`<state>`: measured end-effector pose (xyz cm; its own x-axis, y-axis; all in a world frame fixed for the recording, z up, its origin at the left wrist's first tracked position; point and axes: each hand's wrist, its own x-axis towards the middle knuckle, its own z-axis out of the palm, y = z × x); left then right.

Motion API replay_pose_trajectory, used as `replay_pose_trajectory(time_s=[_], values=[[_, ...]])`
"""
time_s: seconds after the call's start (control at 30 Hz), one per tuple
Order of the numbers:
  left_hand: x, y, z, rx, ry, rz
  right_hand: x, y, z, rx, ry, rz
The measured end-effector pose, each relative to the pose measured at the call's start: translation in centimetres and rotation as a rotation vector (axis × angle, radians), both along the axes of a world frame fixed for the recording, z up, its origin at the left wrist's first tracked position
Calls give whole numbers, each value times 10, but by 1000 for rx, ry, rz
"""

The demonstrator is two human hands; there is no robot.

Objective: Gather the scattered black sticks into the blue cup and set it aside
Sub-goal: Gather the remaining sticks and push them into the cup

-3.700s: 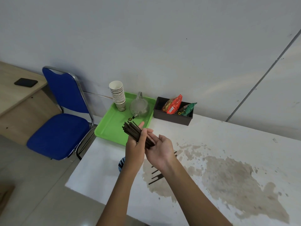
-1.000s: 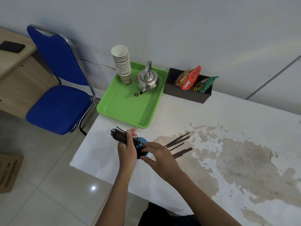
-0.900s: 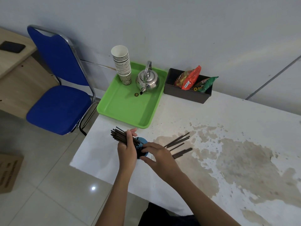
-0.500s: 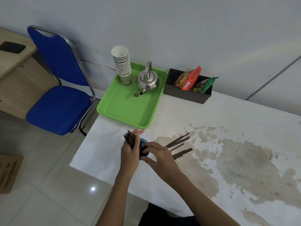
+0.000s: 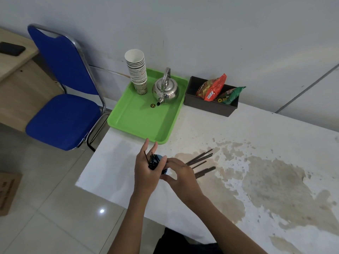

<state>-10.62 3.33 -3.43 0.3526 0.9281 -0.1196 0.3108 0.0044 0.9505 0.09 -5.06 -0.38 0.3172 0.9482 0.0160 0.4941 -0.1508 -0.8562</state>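
Black sticks (image 5: 152, 161) stand bunched upright in the blue cup (image 5: 163, 171) near the table's (image 5: 117, 162) left edge; my left hand (image 5: 145, 173) cradles the bundle, fingers fairly straight. My right hand (image 5: 180, 177) pinches the cup's side. More loose sticks (image 5: 200, 163) lie just right of it on the stained top.
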Motion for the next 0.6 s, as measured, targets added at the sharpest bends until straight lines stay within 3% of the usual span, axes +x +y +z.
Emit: replay_pose_trajectory(time_s=[0.2, 0.5, 0.6], values=[[3, -6, 0, 40, -163, 62, 1, 0, -4, -13, 36, -64], [5, -1, -2, -12, -31, 41, -3, 5, 3, -58, -42, -66], [5, 3, 0, -178, -199, 30, -2, 7, 9, -77, -69, -27]])
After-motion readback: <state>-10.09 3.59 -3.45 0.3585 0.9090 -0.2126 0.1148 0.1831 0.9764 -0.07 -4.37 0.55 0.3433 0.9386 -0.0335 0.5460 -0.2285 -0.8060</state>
